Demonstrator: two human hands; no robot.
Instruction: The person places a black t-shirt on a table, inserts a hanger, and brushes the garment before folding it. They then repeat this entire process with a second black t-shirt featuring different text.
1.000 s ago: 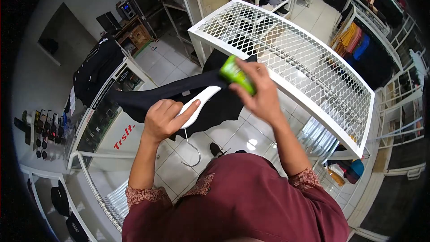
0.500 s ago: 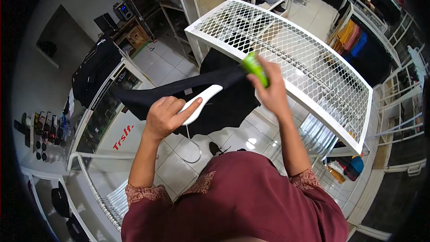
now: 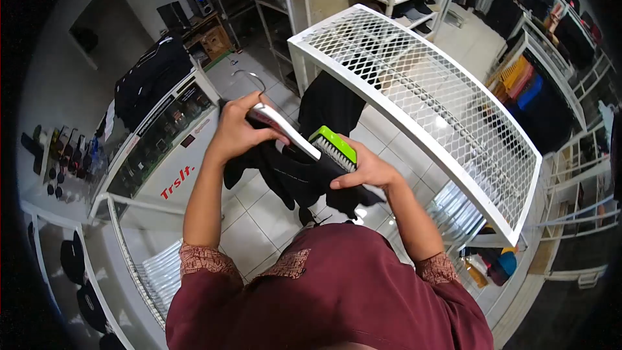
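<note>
My left hand is closed around a white clothes hanger, whose metal hook points up and away. A black garment hangs from the hanger, bunched and draped below it. In my right hand is a bright green scrub brush, its pale bristles facing the hanger. The thumb of that hand rests at the black cloth by the hanger's end.
A white rack with a mesh top stands close on the right, with dark clothing beneath its near corner. On the left is a glass display counter with folded black clothes on top. Sunglasses hang further left.
The hanger has turned over, its hook swinging from below to above my left hand. My right hand has come down and nearer with the brush, whose bristles now show. The garment hangs more bunched.
</note>
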